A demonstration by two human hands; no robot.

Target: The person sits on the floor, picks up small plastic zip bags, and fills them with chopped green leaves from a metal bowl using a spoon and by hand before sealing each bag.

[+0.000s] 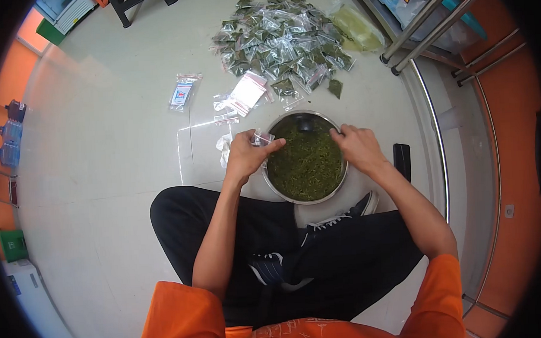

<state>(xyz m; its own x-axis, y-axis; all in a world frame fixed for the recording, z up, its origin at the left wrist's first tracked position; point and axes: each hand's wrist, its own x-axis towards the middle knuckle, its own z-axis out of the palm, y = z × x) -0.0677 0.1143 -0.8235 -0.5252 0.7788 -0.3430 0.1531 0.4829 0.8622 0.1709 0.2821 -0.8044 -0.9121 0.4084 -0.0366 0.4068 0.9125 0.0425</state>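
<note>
A round metal bowl (274,187) stands on the floor in front of my crossed legs, filled with wet, chopped green stuff (309,167). At its left rim, my left hand (246,157) pinches a small clear zip bag (262,137) between thumb and fingers. My right hand (360,148) is closed at the upper right rim, around what looks like the handle of a black ladle (306,123). The ladle's head rests in the green stuff near the far side. Most of its handle is hidden.
Beyond the bowl lies a heap of small filled bags (280,38), with a larger greenish plastic bag (358,29) beside it. Stacks of unused bags (247,93) and a packet (184,93) lie nearer. A black phone (402,161) and a metal rail (432,119) are at the right.
</note>
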